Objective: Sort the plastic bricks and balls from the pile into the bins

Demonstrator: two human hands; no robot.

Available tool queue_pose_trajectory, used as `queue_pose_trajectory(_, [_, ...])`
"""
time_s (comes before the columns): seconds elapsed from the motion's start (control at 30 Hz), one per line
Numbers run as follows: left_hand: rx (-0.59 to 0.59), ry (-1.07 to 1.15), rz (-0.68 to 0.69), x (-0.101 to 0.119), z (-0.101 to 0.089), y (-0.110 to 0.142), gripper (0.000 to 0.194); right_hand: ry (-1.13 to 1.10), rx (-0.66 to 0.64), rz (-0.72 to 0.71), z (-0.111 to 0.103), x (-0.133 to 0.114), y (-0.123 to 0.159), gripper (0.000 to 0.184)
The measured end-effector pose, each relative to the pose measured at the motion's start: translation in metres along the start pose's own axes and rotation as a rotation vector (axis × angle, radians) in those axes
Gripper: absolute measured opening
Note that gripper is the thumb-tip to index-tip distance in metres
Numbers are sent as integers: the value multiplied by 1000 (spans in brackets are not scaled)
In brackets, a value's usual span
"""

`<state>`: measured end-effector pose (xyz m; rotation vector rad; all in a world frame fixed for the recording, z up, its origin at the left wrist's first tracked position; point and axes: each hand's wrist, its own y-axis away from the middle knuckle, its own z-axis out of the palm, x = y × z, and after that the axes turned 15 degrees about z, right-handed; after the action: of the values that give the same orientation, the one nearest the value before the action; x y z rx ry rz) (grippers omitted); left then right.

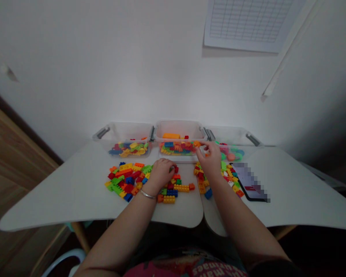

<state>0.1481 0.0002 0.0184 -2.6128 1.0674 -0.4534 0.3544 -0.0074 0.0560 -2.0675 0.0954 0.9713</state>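
Observation:
My left hand (161, 173) is cupped over loose plastic building bricks in the middle of the table, its fingertips beside a red brick (176, 169). Whether it grips one is hidden. My right hand (210, 158) reaches forward to the front rim of the middle clear plastic bin (178, 129), close to an orange brick (196, 144). Its fingers hide any contact. Mixed red, yellow, green and blue bricks lie in piles on the table, one (125, 181) left of my left hand and another (216, 177) under my right wrist.
Two more clear bins with grey latches stand beside the middle one, the left (129, 132) holding bricks and the right (230, 136) holding round pieces. A phone (250, 182) lies on the white table (60, 196). A wall rises behind, with a wooden door at left.

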Motion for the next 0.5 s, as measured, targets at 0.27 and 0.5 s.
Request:
queue_pose_trajectory(0.27, [9, -2, -5, 0, 0, 0, 21, -23, 44, 40, 24, -26, -51, 25])
queue_pose_trajectory(0.5, [1, -9, -6, 0, 0, 0, 21, 249, -120, 135, 47, -29, -67, 23])
